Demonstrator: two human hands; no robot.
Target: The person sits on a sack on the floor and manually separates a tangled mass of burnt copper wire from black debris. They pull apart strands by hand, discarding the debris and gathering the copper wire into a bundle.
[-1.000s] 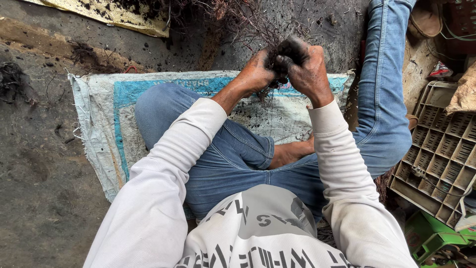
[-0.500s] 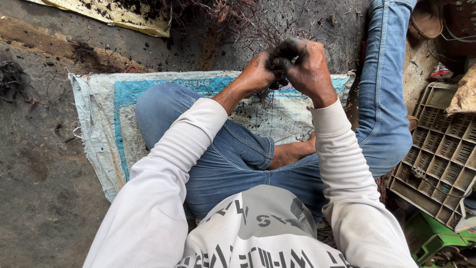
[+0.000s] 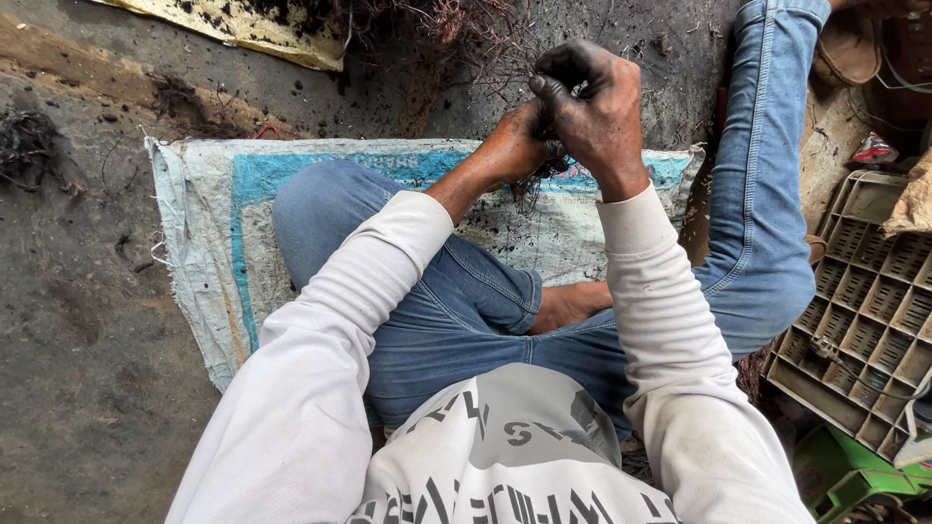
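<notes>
Dirty grey ground (image 3: 87, 388), woven sack mat (image 3: 209, 252) spread under sitting person. Both hands together, up in front. Right hand (image 3: 592, 107), black with soot, closed on dark tangle of thin wires (image 3: 539, 180); left hand (image 3: 515, 146) grips same tangle from below. Since second ago: hands barely move, fingers shift a little on tangle. Work goes on, tangle not let go. Grey plastic crate (image 3: 859, 301) at right side.

Soot-black right hand (image 3: 594, 109); grey-white woven sack mat (image 3: 209, 252) with a turquoise border band; faded blue jeans (image 3: 456, 311); white long sleeves (image 3: 330, 340); beige gridded plastic crate (image 3: 864, 301); dark grey ground (image 3: 78, 320).
</notes>
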